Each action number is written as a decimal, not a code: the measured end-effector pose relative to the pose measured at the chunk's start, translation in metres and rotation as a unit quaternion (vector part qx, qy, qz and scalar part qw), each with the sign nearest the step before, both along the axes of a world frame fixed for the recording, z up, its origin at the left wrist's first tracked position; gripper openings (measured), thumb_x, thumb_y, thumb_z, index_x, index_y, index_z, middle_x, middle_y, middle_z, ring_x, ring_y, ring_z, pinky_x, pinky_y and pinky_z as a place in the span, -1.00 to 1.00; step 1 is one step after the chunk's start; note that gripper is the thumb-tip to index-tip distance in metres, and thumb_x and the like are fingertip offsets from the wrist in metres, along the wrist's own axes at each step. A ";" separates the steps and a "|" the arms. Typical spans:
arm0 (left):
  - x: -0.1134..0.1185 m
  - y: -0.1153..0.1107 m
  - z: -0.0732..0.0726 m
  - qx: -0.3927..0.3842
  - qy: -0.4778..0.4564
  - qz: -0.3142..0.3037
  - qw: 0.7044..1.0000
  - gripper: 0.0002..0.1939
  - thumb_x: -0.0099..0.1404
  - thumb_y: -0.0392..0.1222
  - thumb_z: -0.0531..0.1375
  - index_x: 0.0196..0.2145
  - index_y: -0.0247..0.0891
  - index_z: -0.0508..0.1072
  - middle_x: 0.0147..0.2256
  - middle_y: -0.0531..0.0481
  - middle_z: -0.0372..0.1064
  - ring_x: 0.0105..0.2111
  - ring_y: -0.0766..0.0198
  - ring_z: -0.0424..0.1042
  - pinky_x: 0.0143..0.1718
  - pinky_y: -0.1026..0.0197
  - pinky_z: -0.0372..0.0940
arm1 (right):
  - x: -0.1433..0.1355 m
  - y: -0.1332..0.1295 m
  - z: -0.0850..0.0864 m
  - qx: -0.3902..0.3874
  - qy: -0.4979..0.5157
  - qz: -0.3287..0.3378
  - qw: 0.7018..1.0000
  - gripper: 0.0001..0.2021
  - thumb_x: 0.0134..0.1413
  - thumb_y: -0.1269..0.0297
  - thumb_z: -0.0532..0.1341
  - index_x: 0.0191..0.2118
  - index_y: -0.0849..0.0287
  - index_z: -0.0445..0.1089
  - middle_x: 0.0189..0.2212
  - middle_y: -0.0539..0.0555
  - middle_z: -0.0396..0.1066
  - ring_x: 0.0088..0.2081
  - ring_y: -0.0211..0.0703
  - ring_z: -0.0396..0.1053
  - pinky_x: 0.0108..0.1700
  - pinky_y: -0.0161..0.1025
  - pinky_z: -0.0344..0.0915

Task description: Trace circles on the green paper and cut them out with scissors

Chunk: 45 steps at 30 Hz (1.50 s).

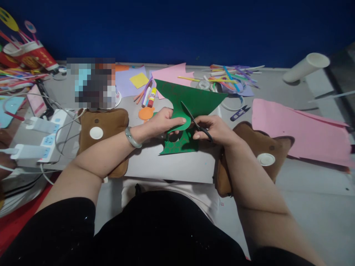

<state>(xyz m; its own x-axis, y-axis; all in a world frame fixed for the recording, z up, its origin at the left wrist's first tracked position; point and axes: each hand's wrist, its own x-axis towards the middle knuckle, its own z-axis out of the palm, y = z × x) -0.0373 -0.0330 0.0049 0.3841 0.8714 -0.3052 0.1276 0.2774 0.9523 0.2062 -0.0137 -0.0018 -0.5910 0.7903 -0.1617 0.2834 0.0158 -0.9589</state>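
Observation:
My left hand [163, 123] pinches a sheet of green paper [199, 98], thumb on top, near a rounded cut part. The sheet is tilted up off the table, with curved cut edges and a hole in its lower part. In my right hand [215, 130] is a pair of scissors [202, 129] with dark handles. Its blades lie at the paper, just right of my left thumb. Left of the paper rests an orange paper cutout [146, 113], beside a glue stick [152, 97].
Brown cushions [111, 138] lie under both forearms. Purple thread snips [240, 113] and pink sheets [302, 129] are on the right, with a white cardboard tube [306, 67] behind. A power strip [55, 136] with cables stands left. Colourful strips [235, 75] lie at the back.

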 end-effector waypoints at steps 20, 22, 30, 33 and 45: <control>-0.003 0.005 0.010 -0.022 -0.060 -0.043 0.997 -0.55 0.47 -0.30 0.29 -0.58 -0.26 0.32 -0.65 0.09 0.30 -0.68 0.46 0.27 -0.65 0.40 0.13 | 0.003 -0.002 0.001 -0.048 0.008 -0.002 0.999 -0.34 -0.28 -0.28 0.65 -0.29 0.17 0.50 -0.61 -0.11 0.35 -0.65 -0.35 0.22 -0.61 -0.33 0.13; -0.003 0.005 0.013 -0.020 -0.067 -0.046 0.996 -0.56 0.48 -0.31 0.28 -0.57 -0.27 0.33 -0.65 0.10 0.30 -0.69 0.46 0.27 -0.66 0.41 0.10 | 0.003 -0.002 0.000 -0.049 0.003 -0.005 0.999 -0.34 -0.27 -0.29 0.64 -0.28 0.18 0.51 -0.61 -0.11 0.35 -0.65 -0.35 0.24 -0.60 -0.34 0.15; -0.005 0.008 0.015 -0.027 -0.028 -0.020 0.999 -0.64 0.49 -0.33 0.29 -0.49 -0.27 0.37 -0.64 0.13 0.35 -0.70 0.49 0.28 -0.69 0.44 0.07 | 0.005 -0.002 0.001 -0.053 -0.002 -0.004 0.999 -0.31 -0.24 -0.34 0.62 -0.25 0.17 0.51 -0.60 -0.08 0.35 -0.62 -0.32 0.26 -0.58 -0.32 0.18; -0.006 0.009 0.014 -0.021 -0.028 -0.027 0.999 -0.63 0.51 -0.32 0.28 -0.49 -0.28 0.38 -0.64 0.12 0.37 -0.71 0.50 0.27 -0.70 0.44 0.07 | 0.004 -0.002 0.001 -0.046 -0.003 0.002 0.999 -0.31 -0.23 -0.36 0.60 -0.25 0.16 0.49 -0.60 -0.10 0.33 -0.62 -0.33 0.24 -0.57 -0.32 0.17; -0.001 0.000 0.021 -0.041 -0.032 -0.043 0.998 -0.61 0.50 -0.35 0.26 -0.52 -0.29 0.38 -0.64 0.11 0.33 -0.69 0.50 0.25 -0.68 0.44 0.09 | 0.000 -0.001 0.004 0.001 0.004 0.013 1.000 -0.33 -0.31 -0.29 0.64 -0.34 0.18 0.48 -0.53 -0.05 0.38 -0.46 -0.30 0.24 -0.42 -0.30 0.17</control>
